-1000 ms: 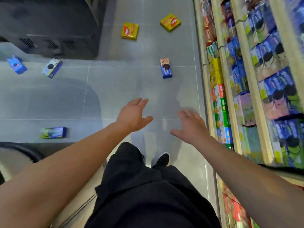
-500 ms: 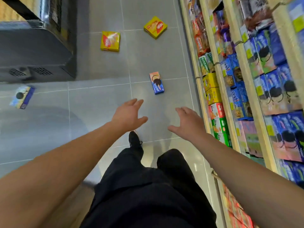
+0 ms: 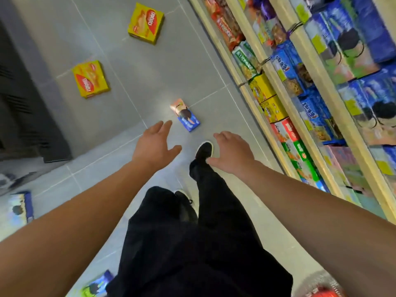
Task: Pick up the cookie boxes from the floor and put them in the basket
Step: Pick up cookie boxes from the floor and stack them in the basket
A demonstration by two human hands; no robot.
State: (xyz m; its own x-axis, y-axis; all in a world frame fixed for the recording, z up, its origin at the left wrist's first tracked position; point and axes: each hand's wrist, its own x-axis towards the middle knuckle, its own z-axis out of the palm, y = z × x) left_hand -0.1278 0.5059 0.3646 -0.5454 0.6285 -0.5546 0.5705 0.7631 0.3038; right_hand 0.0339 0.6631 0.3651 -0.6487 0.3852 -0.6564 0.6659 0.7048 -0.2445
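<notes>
Two empty hands out front: left hand (image 3: pixel 155 144) and right hand (image 3: pixel 232 154), both released, fingers spread and relaxed, palms down, touching nothing.

Five boxes seen on the floor (image 3: pixel 171 61), none lifted yet:
- blue box (image 3: pixel 186 115) nearest, flat on the tile, just past the left fingertips, ahead of the leading shoe (image 3: pixel 204 150);
- near yellow box (image 3: pixel 90 79) further up and left, close to the black cabinet (image 3: pixel 27 116);
- far yellow box (image 3: pixel 146 22) beyond it, mid-aisle;
- left box (image 3: pixel 20 207) at the left margin, blurred;
- bottom box (image 3: pixel 96 287) by the trouser leg, half cut off.

Basket not made out; red blur (image 3: pixel 321 293) at bottom right, too smeared to name.

Risks, as judged:
- Kicking or treading on the blue box: shoe near it and pointed its way, mid-stride. Slide or crushed corner likely if stepped through instead of stopped short.
- Flat box on smooth tile: little edge to catch, so apt to skate off under a top-down grab. Safer pinched across the narrow sides.
- Right arm close to the shelf (image 3: pixel 222 54): packed stock at elbow side, easy to brush loose when bending.
- Bottom box nearly underfoot and out of the eye line: trip hazard on turning back.

Room: open tile up the middle and left of the blue box; shelf rail walling the right side; cabinet closing the left, with the near yellow box beside its edge. Best approach lane down the centre.
</notes>
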